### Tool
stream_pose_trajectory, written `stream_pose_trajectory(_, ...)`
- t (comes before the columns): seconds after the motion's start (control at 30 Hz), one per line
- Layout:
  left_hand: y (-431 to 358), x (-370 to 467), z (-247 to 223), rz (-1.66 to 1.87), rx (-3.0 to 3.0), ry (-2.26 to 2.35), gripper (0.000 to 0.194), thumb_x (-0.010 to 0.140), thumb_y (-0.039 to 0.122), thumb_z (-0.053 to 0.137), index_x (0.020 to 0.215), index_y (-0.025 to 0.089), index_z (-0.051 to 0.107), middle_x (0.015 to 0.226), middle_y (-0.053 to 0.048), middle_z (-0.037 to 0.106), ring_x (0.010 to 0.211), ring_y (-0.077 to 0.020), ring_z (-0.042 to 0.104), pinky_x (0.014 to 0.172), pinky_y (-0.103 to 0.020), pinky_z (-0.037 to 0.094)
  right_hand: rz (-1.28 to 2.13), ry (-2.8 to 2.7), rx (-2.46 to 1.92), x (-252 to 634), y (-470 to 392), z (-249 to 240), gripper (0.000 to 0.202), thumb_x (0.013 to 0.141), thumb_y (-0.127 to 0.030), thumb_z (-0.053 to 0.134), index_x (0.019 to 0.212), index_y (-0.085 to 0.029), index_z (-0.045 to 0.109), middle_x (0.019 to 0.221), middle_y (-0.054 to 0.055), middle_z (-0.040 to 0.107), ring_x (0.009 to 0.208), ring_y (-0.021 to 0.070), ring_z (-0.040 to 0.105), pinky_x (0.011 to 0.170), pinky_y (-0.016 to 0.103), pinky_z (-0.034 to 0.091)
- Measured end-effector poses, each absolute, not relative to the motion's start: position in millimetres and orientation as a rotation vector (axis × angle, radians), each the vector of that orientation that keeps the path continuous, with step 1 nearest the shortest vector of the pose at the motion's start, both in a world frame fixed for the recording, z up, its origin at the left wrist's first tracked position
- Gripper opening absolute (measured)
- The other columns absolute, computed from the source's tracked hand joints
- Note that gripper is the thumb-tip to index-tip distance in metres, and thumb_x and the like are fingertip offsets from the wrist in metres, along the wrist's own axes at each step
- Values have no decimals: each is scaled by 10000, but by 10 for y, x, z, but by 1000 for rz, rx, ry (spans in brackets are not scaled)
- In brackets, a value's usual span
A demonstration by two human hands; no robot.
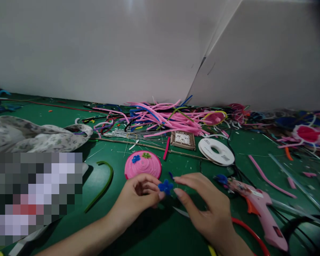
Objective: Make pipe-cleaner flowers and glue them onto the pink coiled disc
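Observation:
A small blue flower of fuzzy pipe cleaner (165,187) is pinched between the thumb and fingers of my left hand (141,193). My right hand (208,206) is just to its right, thumb and index finger apart, with nothing clearly between them. A short dark-blue end (171,175) shows by the right index fingertip; whether it touches the finger I cannot tell. Behind my left hand lies a pink coiled disc (143,166) bearing a blue and a green flower. Under my right hand a pale pointed blade (180,212) partly shows.
A pink glue gun (264,209) lies at right, near a white spool (216,152) and a red curved piece (252,234). A bent green pipe cleaner (106,183) is at left. Pink stems (170,119), a framed bead tray (182,139) and patterned cloth (40,134) lie farther back.

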State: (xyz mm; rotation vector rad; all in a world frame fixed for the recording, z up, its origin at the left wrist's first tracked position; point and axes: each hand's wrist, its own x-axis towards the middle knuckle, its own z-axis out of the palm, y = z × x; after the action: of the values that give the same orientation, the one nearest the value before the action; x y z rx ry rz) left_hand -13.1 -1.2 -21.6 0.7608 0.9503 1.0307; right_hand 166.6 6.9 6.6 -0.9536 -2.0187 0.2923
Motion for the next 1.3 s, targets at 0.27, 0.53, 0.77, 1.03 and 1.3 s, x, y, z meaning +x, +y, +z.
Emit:
stream_pose_trajectory(0.27,-16,-129,-251,1035,830,904,300,603,206,823,834,145,641,735,-2,687,628,-87,611,529,-159,486,486,-2080,-1075,1669,128,37,38,851,-180,589,823,-206,593,785,17,630,770,152,576,680,282,456)
stream_pose_trajectory(0.53,-30,-144,-232,1104,903,949,246,641,201,798,819,159,632,734,12,657,681,-98,592,541,-162,495,521,-2065,-1044,1624,103,33,49,854,-177,582,818,-206,597,778,21,631,749,153,577,671,280,450)
stream_pose_trajectory(0.77,5,-165,-234,1085,895,950,229,645,204,790,829,160,660,712,8,661,629,-97,587,512,-167,496,567,-2145,-1006,1660,99,42,90,858,-145,548,872,-205,614,812,39,633,767,166,577,673,292,454)
stream_pose_trajectory(1.03,-22,-167,-221,1150,1142,1027,200,697,209,753,896,221,741,791,-14,731,723,-137,644,656,-212,515,545,-2138,-1101,1636,87,37,108,860,-156,522,784,-200,584,763,38,621,762,179,560,660,299,440)
stream_pose_trajectory(1.3,-24,-183,-155,1157,1425,1140,215,741,258,719,955,240,736,917,-49,739,811,-196,669,647,-249,548,753,-1912,-1192,1573,94,90,135,829,-213,559,710,-201,621,706,26,650,708,179,601,653,290,465)
